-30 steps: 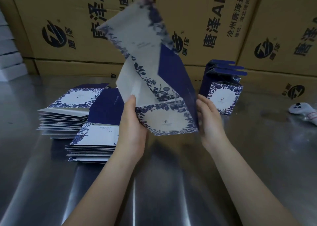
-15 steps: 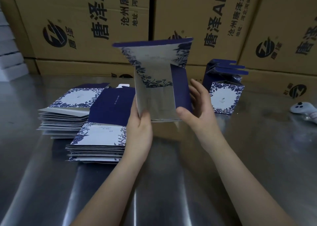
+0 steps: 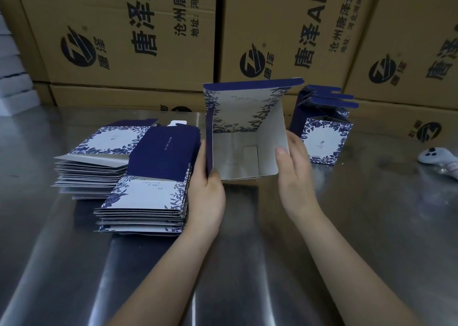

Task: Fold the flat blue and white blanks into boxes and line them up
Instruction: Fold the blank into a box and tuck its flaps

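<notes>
Box (image 3: 235, 152) half-formed, open toward camera, low over worktop (image 3: 247, 251). Left hand (image 3: 208, 197) and right hand (image 3: 295, 174) fingers curled, pinching side walls. Risk: uneven squeeze skews walls, bottom flaps spring loose.

Packing workshop: stacked shipping cartons (image 3: 128, 36), steel table (image 3: 371, 214)

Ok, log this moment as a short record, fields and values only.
in hand: half-folded box, opening toward the camera, lid flap upright
left hand: grips the box's left wall
right hand: pinches the right wall, thumb on its inner face
flat blanks: two stacks, left of the held box
folded boxes: row at right rear, lids open
surface: metal table
other: white controller near the right edge; printed cartons behind
</notes>
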Demonstrator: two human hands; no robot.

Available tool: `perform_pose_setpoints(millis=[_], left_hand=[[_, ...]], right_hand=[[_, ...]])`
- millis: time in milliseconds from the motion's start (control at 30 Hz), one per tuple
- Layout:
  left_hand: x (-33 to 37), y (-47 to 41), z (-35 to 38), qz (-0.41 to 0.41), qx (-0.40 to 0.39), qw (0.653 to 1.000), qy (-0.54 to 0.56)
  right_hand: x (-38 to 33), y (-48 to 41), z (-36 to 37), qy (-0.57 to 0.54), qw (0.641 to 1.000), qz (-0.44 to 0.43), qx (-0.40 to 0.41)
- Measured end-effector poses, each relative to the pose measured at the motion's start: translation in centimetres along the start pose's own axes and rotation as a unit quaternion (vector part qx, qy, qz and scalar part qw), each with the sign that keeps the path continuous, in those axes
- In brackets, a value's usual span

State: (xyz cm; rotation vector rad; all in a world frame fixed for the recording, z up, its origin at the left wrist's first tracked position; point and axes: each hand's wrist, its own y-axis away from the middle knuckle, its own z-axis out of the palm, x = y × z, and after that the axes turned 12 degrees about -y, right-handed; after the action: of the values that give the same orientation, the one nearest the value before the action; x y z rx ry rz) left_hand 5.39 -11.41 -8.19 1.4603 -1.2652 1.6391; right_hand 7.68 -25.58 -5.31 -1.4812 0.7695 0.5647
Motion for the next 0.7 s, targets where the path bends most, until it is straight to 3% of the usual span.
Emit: perform_pose_setpoints(millis=[133,233,367,433,533,700], left_hand=[[0.1,0.6,0.3,0.002,0.013,0.999,-0.033],[0.1,0.6,0.4,-0.004,0.022,0.999,-0.05],[0.1,1.1,0.5,0.006,0.021,0.998,-0.066],[0.1,1.4,0.5,0.022,0.007,0.997,-0.069],[0.2,1.3,0.4,0.002,-0.004,1.0,-0.025],[0.4,1.8,1.0,-0.012,0.015,0.999,-0.043]], right_hand=[[-1.2,0.4,0.9,0.087,0.987,-0.092,0.096],[-2.8,1.1,1.7,0.148,0.952,-0.212,0.163],[-4.7,2.7,3.3,0.135,0.924,-0.338,0.117],[-5.1,3.5,4.7,0.112,0.946,-0.296,0.066],[-4.7,3.6,5.7,0.163,0.978,-0.128,0.019],[-3.0,1.4,4.7,0.319,0.938,0.089,-0.105]])
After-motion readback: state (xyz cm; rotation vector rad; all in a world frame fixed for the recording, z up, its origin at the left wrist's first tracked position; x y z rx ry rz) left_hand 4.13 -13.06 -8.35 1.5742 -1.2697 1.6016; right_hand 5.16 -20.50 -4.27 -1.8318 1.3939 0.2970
